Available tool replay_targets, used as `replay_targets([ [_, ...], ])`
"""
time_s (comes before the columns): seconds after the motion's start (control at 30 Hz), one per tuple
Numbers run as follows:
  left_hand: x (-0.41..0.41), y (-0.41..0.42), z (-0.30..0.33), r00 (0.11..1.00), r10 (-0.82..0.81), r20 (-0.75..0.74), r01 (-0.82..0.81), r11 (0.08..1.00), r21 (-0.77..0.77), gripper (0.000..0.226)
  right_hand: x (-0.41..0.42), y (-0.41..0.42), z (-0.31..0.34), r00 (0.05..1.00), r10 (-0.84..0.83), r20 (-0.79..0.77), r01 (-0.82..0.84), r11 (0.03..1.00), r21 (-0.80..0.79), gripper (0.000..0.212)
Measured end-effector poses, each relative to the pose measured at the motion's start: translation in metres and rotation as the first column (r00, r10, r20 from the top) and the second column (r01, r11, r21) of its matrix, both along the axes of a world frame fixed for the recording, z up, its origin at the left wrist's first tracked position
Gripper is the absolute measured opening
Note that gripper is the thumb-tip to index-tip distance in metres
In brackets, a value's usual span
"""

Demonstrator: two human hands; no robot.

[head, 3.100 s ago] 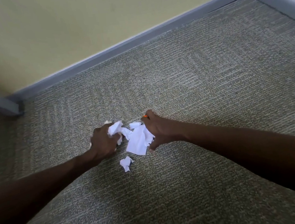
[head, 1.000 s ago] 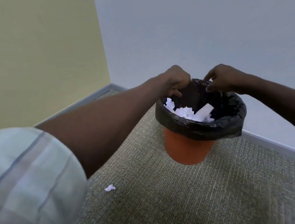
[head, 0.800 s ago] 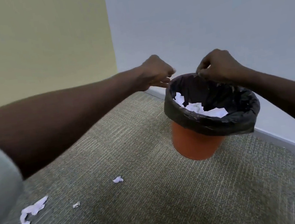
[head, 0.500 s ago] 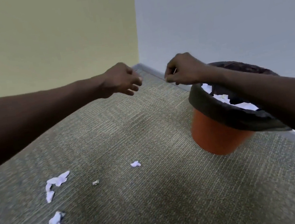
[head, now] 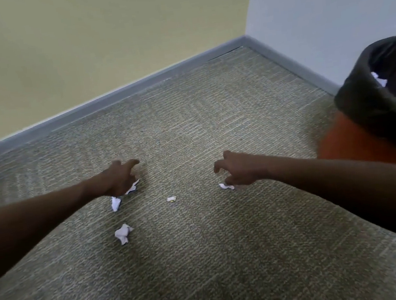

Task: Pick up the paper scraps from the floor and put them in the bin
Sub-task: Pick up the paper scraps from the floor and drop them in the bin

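Several white paper scraps lie on the carpet. My left hand [head: 118, 178] reaches down over a torn scrap [head: 133, 187], fingers spread and loosely curved, holding nothing. Just below it lies another scrap [head: 115, 203], and a crumpled one [head: 123, 233] sits nearer to me. A tiny scrap [head: 171, 199] lies between my hands. My right hand [head: 238, 169] hovers with curved fingers right above a small scrap [head: 226, 186]; I cannot tell whether it touches it. The orange bin [head: 350, 142] with a black liner stands at the right edge, with white paper inside.
The carpet [head: 205, 261] runs to a grey skirting board [head: 134, 85] under a yellow wall, which meets a pale blue wall at a corner [head: 244, 38] beyond the bin.
Both hands have left the bin's rim and dropped to the floor over the scraps. My view has swung left and down, putting the bin at the right edge.
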State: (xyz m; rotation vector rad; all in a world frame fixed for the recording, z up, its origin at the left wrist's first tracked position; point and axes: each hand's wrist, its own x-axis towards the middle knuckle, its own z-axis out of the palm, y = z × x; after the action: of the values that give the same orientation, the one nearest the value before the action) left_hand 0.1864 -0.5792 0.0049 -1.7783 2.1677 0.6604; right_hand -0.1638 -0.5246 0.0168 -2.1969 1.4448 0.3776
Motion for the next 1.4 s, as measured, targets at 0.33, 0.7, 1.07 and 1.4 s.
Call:
replay_targets([
  [0.33,0.047,0.053,-0.046,0.975,-0.069,-0.212,0.005,0.958,-0.286,0.022,0.021,0.006,-0.062,0.975,0.006,0.224,-0.002,1.000,-0.018,0.009],
  [0.7,0.039,0.056,-0.042,0.929,0.151,-0.338,-0.232,0.949,-0.213,0.019,0.127,0.002,-0.051,0.881,0.243,0.406,-0.188,0.967,-0.171,0.034],
  [1.07,0.051,0.109,-0.052,0.869,0.246,-0.429,-0.362,0.907,-0.213,0.039,0.131,-0.013,-0.059,0.895,0.225,0.385,-0.182,0.973,-0.144,0.012],
  [1.4,0.062,0.131,-0.066,0.983,0.008,-0.184,-0.058,0.963,-0.265,0.020,0.196,-0.025,-0.051,0.913,0.325,0.248,-0.296,0.944,-0.145,0.044],
])
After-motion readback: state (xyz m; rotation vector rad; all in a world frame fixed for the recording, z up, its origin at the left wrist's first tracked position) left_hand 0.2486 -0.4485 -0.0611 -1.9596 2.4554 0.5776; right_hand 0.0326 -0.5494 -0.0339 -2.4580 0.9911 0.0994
